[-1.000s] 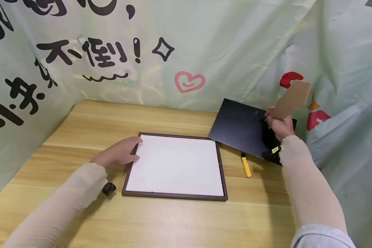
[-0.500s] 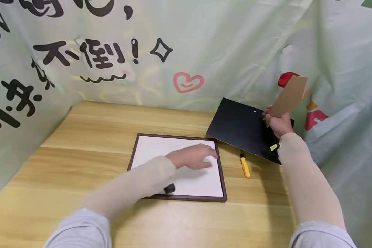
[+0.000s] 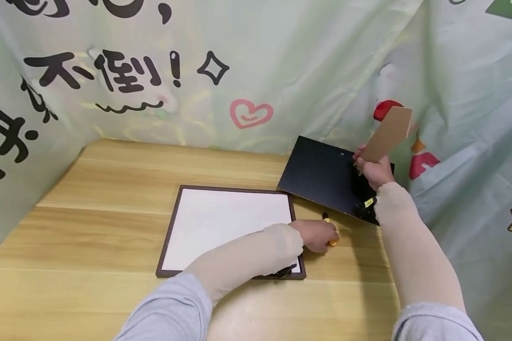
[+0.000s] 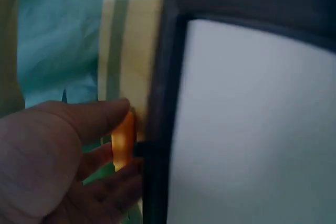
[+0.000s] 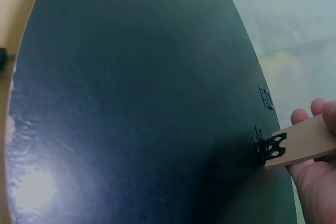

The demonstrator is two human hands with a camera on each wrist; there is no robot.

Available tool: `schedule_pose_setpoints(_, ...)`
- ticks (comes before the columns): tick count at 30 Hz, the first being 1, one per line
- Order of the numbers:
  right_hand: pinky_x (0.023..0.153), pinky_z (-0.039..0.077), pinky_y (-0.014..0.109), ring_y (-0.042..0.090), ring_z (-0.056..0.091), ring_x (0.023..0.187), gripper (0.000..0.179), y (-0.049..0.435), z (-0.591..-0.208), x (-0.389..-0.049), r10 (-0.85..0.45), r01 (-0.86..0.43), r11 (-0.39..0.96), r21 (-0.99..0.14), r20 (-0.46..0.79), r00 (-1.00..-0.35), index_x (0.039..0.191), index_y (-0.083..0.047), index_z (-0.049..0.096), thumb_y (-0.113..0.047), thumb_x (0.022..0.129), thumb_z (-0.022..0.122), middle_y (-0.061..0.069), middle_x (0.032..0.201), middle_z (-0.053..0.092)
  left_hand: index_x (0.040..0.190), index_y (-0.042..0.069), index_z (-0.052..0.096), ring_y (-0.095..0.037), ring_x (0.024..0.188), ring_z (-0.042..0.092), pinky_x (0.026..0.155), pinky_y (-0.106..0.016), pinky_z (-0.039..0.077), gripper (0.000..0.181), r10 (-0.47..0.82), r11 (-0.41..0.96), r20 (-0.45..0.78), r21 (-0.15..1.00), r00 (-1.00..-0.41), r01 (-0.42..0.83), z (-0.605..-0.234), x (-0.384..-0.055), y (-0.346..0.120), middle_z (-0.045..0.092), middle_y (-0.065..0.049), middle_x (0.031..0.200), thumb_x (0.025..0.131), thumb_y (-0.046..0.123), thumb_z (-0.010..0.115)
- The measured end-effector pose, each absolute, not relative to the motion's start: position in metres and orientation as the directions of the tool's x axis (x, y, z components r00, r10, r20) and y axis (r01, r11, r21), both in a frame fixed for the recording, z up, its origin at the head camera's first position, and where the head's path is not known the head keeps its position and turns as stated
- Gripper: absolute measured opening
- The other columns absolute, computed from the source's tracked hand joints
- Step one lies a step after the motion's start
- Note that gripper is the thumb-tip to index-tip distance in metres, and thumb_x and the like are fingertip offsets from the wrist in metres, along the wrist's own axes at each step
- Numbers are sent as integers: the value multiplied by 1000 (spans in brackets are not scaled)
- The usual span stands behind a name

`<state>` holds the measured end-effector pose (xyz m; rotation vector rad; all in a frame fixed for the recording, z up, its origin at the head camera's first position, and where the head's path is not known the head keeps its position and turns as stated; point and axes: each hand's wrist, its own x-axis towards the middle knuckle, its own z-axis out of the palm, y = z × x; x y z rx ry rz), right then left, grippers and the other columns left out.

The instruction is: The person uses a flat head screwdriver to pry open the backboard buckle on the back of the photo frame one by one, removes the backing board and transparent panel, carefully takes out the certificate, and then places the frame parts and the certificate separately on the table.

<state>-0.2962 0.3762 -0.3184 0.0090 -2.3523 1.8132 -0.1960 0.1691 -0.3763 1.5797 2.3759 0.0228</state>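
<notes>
My left hand (image 3: pixel 317 235) is at a yellow-handled screwdriver (image 3: pixel 333 242) lying right of the frame. In the left wrist view the thumb and curled fingers close around its yellow handle (image 4: pixel 123 141). My right hand (image 3: pixel 377 171) grips a brown stand leg (image 3: pixel 388 135), which is hinged by a black metal bracket (image 5: pixel 275 146) to the black backing board (image 3: pixel 320 176). That board lies tilted at the back right, its left corner at the frame's far right corner. Under my left forearm lies a dark-rimmed picture frame (image 3: pixel 168 232) with a white panel (image 3: pixel 230 213).
The wooden table (image 3: pixel 89 227) extends left and in front of the frame. A printed cloth (image 3: pixel 307 66) hangs behind and along the sides, close to the board. A small metal hanger (image 5: pixel 266 98) sits near the board's edge.
My left hand has left the frame's left edge, crossed over the white panel and come down at the screwdriver. My right hand still holds the stand leg up, and the view has shifted slightly.
</notes>
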Motion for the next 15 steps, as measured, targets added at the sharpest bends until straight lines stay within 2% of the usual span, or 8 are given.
schedule_pose_setpoints(1, 88, 44, 30, 21, 54, 105, 25, 375, -318, -297, 96, -105, 270, -957, 136, -986, 112, -14, 51, 5, 95, 49, 9, 106, 54, 100, 19, 62, -7, 85, 44, 73, -18, 35, 6, 910, 390, -219, 162, -352, 906, -377, -193, 169, 54, 6, 100, 96, 19, 58)
schedule_pose_setpoints(3, 92, 43, 33, 23, 53, 108, 25, 373, -318, -299, 88, -95, 289, -953, 125, -988, 113, -15, 50, 3, 96, 49, 10, 108, 53, 94, 19, 61, -7, 82, 41, 70, -18, 34, 3, 908, 392, -223, 145, -356, 909, -376, -186, 167, 52, 6, 95, 95, 17, 58)
schedule_pose_setpoints(6, 94, 41, 36, 24, 51, 111, 25, 371, -318, -302, 76, -86, 317, -945, 116, -990, 114, -16, 49, 3, 97, 48, 12, 110, 52, 93, 21, 60, -6, 83, 43, 70, -17, 36, 2, 895, 402, -263, 122, -361, 908, -374, -170, 165, 50, 9, 96, 93, 20, 61)
schedule_pose_setpoints(9, 92, 41, 36, 26, 50, 111, 26, 370, -322, -304, 75, -87, 323, -942, 117, -990, 114, -15, 50, 4, 97, 47, 12, 109, 52, 94, 21, 59, -5, 84, 43, 71, -17, 37, 8, 892, 386, -301, 122, -337, 914, -372, -151, 167, 50, 9, 95, 92, 27, 64)
schedule_pose_setpoints(13, 85, 42, 35, 26, 50, 107, 27, 371, -334, -304, 73, -97, 315, -944, 126, -989, 113, -15, 50, 6, 96, 46, 12, 108, 53, 107, 24, 60, -1, 90, 44, 77, -15, 37, 19, 887, 370, -344, 133, -307, 919, -374, -131, 174, 50, 13, 103, 93, 36, 64)
schedule_pose_setpoints(15, 83, 42, 32, 26, 50, 107, 28, 372, -341, -303, 64, -102, 318, -943, 129, -990, 112, -16, 51, 6, 96, 45, 12, 108, 53, 123, 28, 59, 3, 102, 45, 86, -13, 37, 33, 874, 385, -372, 138, -312, 913, -377, -124, 175, 49, 15, 118, 93, 40, 63)
